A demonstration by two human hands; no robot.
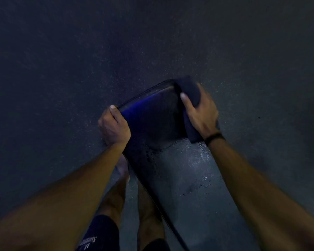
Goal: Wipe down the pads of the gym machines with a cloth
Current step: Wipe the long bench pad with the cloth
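My right hand clamps the cloth on the pad; left hand grips its edge — I'd press firmly, overlapping strokes.

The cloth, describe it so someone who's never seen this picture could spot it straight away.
Start at the long dark pad running up the middle over the speckled floor. Follow it to its far end, where the cloth is stretched across it between the left hand and the right hand. It is matte dark blue, unlike the shiny, wet-looking grey pad below it.
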